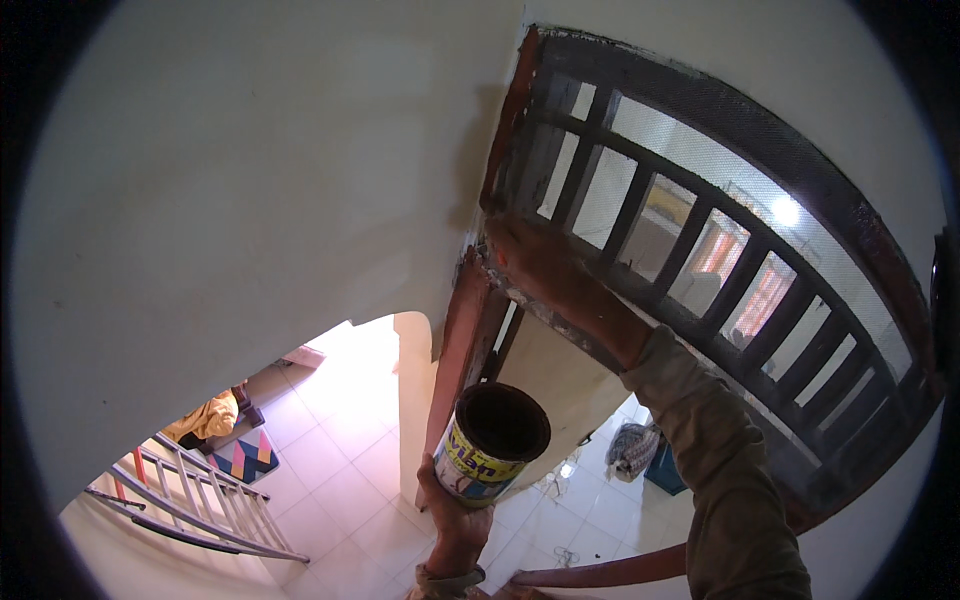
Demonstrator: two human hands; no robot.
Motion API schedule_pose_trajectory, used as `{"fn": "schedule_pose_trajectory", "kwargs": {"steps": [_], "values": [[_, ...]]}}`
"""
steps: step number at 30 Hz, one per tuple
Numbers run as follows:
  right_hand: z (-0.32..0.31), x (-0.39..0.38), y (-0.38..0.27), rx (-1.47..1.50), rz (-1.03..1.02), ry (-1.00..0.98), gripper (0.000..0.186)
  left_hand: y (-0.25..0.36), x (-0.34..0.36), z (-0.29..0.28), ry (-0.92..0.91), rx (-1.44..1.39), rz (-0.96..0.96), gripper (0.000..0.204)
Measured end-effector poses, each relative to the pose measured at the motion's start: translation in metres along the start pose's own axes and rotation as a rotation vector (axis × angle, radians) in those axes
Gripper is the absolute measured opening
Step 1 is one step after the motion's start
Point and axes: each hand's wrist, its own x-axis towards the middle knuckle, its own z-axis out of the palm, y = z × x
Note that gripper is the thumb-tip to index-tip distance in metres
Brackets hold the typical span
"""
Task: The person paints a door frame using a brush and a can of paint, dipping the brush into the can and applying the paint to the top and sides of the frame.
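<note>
My left hand (460, 522) comes up from the lower edge, its fingers wrapped round a paint can (478, 470). The can has a yellow and white label, and its open top shows a dark inside. Higher up, my right hand (525, 255) is closed against the corner post where the dark wooden transom frame (690, 210) meets the wall. Whatever its fingers hold is hidden. Below it runs the reddish-brown door post (462, 315), with patchy, rough edges near the hand. Dark bars and mesh fill the transom.
A pale wall (250, 170) takes up the left side. Far below on the tiled floor (345, 480) stand a metal ladder (215, 500) and a patterned mat (250, 458). A grey bundle (632, 450) lies beyond the door. A curved brown edge (620, 570) crosses the bottom.
</note>
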Motion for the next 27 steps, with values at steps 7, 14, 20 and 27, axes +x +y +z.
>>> {"fn": "schedule_pose_trajectory", "kwargs": {"steps": [7,14,20,27], "values": [[0.018,-0.014,-0.004,0.004,-0.049,0.068,0.028,-0.006,0.002,-0.015,0.006,-0.073,0.008,0.065],[0.033,-0.031,-0.017,-0.040,-0.042,0.009,0.025,-0.006,-0.004,-0.017,0.010,-0.091,-0.007,0.066],[0.046,-0.039,-0.024,-0.075,-0.046,-0.010,0.027,-0.001,-0.007,-0.020,0.014,-0.054,0.007,0.066],[0.060,-0.048,-0.021,0.025,-0.105,0.094,0.029,0.002,-0.012,-0.011,-0.059,0.000,-0.005,0.067]]}}
